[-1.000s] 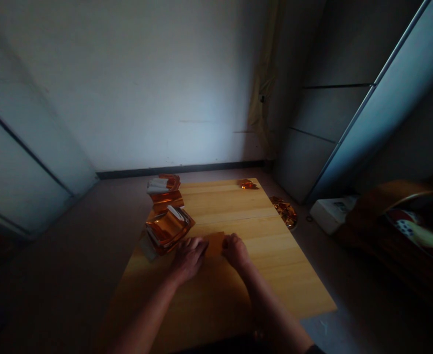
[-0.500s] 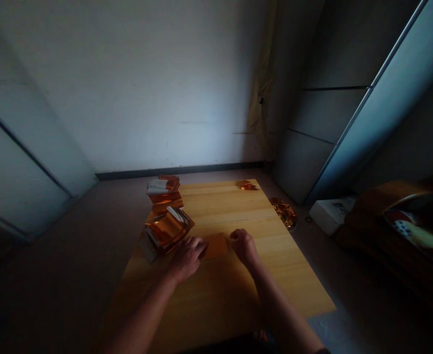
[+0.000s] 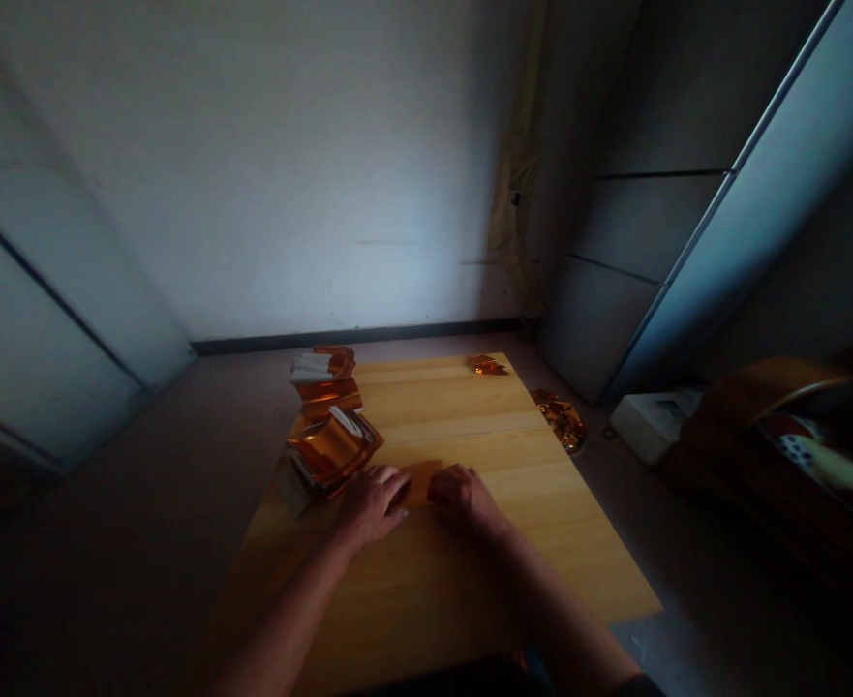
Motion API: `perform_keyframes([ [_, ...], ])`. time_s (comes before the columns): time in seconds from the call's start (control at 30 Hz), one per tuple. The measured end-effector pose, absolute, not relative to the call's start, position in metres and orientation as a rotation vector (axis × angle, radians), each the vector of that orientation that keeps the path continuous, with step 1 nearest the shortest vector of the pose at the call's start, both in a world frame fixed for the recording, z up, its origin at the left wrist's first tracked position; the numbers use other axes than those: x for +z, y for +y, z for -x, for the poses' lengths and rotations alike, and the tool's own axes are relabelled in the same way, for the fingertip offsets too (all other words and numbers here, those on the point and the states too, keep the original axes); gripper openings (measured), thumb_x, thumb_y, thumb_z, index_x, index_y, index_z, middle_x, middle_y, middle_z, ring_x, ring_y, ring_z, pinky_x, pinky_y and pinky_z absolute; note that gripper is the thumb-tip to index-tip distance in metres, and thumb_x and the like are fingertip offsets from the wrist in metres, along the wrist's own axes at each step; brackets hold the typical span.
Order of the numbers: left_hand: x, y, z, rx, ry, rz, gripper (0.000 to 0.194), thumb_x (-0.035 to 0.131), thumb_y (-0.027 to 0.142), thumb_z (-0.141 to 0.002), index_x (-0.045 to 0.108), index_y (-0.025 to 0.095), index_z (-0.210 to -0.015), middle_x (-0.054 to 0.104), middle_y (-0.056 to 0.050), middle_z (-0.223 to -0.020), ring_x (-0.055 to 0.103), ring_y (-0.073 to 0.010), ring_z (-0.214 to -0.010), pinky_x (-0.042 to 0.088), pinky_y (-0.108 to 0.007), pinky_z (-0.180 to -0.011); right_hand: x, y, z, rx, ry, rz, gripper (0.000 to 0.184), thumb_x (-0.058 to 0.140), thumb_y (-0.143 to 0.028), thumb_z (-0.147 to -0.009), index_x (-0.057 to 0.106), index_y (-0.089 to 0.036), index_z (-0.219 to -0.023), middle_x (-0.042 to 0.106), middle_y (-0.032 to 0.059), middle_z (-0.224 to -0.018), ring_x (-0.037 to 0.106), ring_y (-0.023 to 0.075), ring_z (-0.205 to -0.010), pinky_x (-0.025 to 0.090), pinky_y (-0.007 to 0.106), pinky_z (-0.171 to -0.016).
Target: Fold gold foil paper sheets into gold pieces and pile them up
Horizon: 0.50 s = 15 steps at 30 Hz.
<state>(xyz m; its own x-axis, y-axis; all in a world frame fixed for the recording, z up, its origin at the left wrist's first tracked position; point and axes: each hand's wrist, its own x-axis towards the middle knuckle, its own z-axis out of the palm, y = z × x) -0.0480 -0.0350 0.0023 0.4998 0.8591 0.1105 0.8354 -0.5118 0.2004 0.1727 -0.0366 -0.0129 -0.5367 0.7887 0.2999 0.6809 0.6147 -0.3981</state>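
Working the orange sheet (image 3: 420,481) on the surface (image 3: 462,411), left hand (image 3: 372,503) and right hand (image 3: 466,499) at opposite sides, can't tell if either grip pinches; likely needs steady edges next.

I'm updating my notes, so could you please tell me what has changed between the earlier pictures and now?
The right hand, which had moved right, off the orange sheet, has come back left over its right side; whether it grips is unclear. The left hand stays at the sheet's left side, and the foil stack looks unchanged.
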Motion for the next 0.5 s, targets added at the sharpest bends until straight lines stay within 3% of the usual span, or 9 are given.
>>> perform_keyframes([
  [0.17,0.001,-0.038,0.047,0.429,1.498,-2.61,0.035,0.056,0.028,-0.08,0.054,0.026,-0.115,0.062,-0.004,-0.114,0.055,-0.022,-0.104,0.036,-0.039,-0.089,-0.02,-0.038,-0.173,0.265,-2.346,1.139,0.008,0.06,-0.02,-0.083,0.067,-0.021,-0.088,0.066,0.0036,-0.093,0.053,0.0168,-0.09,0.034,0.027,-0.081],
  [0.3,-0.005,-0.042,0.046,0.571,1.519,-2.608,0.013,0.046,0.023,-0.086,0.058,0.022,-0.091,0.067,-0.002,-0.091,0.06,-0.0181,-0.089,0.038,-0.037,-0.085,-0.02,-0.034,-0.172,0.27,-2.308,1.168,0.009,0.059,-0.021,-0.084,0.067,-0.02,-0.088,0.067,0.0038,-0.089,0.053,0.0173,-0.087,0.036,0.027,-0.079],
  [0.4,-0.015,-0.042,0.044,0.709,1.611,-2.539,0.02,0.04,0.025,-0.09,0.058,0.02,-0.082,0.067,-0.002,-0.079,0.061,-0.017,-0.078,0.042,-0.034,-0.08,-0.016,-0.025,-0.17,0.358,-2.266,1.262,0.013,0.056,-0.02,-0.086,0.068,-0.019,-0.088,0.068,0.0042,-0.087,0.056,0.0163,-0.085,0.038,0.026,-0.079],
  [0.5,-0.026,-0.037,0.041,0.888,1.705,-2.404,0.019,0.041,0.024,-0.089,0.059,0.021,-0.091,0.07,-0.004,-0.087,0.064,-0.0168,-0.081,0.046,-0.03,-0.077,-0.008,-0.016,-0.164,0.466,-2.167,1.464,0.017,0.052,-0.019,-0.086,0.068,-0.019,-0.09,0.069,0.0049,-0.091,0.059,0.015,-0.085,0.04,0.023,-0.077],
])
